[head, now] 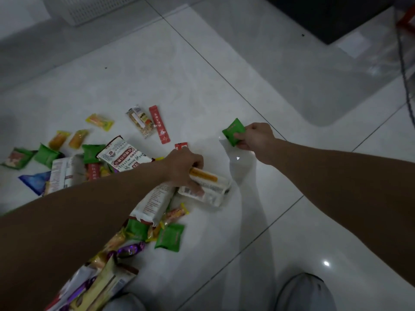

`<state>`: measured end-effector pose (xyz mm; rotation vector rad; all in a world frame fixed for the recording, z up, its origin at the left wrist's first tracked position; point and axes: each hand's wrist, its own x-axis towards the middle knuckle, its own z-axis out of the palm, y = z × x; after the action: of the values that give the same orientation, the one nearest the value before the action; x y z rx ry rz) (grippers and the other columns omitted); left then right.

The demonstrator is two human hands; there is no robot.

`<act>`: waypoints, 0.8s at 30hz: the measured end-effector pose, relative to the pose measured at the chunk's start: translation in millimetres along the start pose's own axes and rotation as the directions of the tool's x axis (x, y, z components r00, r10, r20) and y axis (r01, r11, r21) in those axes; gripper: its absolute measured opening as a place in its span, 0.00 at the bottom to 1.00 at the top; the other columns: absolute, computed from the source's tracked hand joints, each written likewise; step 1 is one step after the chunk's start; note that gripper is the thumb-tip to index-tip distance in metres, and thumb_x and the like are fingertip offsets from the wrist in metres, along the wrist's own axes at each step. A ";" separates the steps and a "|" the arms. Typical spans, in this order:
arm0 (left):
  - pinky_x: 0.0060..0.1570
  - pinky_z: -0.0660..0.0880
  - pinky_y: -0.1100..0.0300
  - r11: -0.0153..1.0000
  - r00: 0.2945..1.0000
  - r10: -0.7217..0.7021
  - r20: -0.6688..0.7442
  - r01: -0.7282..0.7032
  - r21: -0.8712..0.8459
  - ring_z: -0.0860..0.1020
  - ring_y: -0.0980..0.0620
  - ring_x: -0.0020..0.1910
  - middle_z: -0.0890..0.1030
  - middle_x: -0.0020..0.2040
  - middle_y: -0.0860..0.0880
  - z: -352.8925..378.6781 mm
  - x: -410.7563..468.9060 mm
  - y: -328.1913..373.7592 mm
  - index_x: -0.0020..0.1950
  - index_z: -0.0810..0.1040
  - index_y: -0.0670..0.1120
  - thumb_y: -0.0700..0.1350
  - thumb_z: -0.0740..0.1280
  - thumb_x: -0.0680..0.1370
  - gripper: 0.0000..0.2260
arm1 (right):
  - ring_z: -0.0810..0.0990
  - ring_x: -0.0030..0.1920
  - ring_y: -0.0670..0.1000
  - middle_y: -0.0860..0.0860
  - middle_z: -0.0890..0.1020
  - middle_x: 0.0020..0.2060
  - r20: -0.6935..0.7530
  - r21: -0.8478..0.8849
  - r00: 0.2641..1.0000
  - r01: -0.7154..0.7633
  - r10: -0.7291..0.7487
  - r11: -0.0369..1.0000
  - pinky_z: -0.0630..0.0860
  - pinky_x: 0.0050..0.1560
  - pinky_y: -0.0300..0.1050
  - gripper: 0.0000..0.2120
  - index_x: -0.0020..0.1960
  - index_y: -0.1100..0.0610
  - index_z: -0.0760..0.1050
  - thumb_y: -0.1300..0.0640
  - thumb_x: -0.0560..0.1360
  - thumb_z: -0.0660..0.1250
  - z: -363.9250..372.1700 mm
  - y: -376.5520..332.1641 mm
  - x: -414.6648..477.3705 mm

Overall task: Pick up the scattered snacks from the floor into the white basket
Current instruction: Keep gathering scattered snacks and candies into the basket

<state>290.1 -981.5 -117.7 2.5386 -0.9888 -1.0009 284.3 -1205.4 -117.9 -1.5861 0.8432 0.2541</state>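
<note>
White glossy floor tiles (292, 221) fill the view under dim light. Nearest the camera, two grey shoes (305, 292) stand at the lower edge. To the lower left lies a heap of wrappers, including a purple candy (130, 250) and a green sachet (169, 237).

At mid-distance, the left hand (184, 169) has its fingers curled over a white packet (208, 189) printed with an orange stick. The packet rests on the floor, touching a second white pack. The right hand (253, 138) pinches a green packet (233, 131) between thumb and fingers; it appears raised just off the tile.

Farther out lie a red stick sachet (159, 124), a biscuit pack (140, 121) and yellow sweets (100, 122), well apart from both hands. At the far upper left, a white perforated object (89, 7) is probably the white basket; its inside is not visible.

Assessment: early stage. Two items are in hand, none is seen deposited, and most snacks lie on the floor.
</note>
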 end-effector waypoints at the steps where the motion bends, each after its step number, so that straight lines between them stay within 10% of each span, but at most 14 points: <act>1: 0.45 0.70 0.55 0.996 0.999 -0.024 -0.041 0.020 -0.082 0.74 0.50 0.47 0.76 0.45 0.51 -3.8 0.4 -0.7 0.46 0.73 0.51 0.57 0.79 0.61 0.22 | 0.82 0.49 0.60 0.64 0.80 0.52 0.003 0.024 1.000 0.014 -0.014 1.000 0.82 0.40 0.45 0.10 0.41 0.60 0.72 0.69 0.70 0.72 0.7 -4.0 1.7; 11: 0.40 0.78 0.58 0.655 0.763 -0.567 -0.309 0.190 -0.731 0.79 0.52 0.46 0.78 0.50 0.49 -33.0 -4.6 -22.1 0.52 0.76 0.48 0.51 0.79 0.65 0.21 | 0.82 0.49 0.61 0.62 0.79 0.49 -0.044 0.209 0.995 0.093 -0.085 0.974 0.82 0.47 0.50 0.13 0.51 0.60 0.74 0.71 0.70 0.68 17.1 -38.6 15.6; 24: 0.33 0.81 0.54 0.256 0.611 -0.723 -0.323 -0.197 -0.946 0.82 0.47 0.32 0.84 0.44 0.40 -84.8 -54.8 -76.5 0.47 0.78 0.40 0.40 0.76 0.69 0.11 | 0.81 0.47 0.61 0.65 0.79 0.52 0.059 0.221 0.979 0.177 -0.195 0.959 0.81 0.41 0.49 0.09 0.51 0.63 0.73 0.69 0.73 0.69 115.2 -92.9 -22.9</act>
<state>356.6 -890.1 -60.6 1.6498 0.4085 -0.2462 362.0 -1092.5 -57.7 -1.4308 0.6313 0.0875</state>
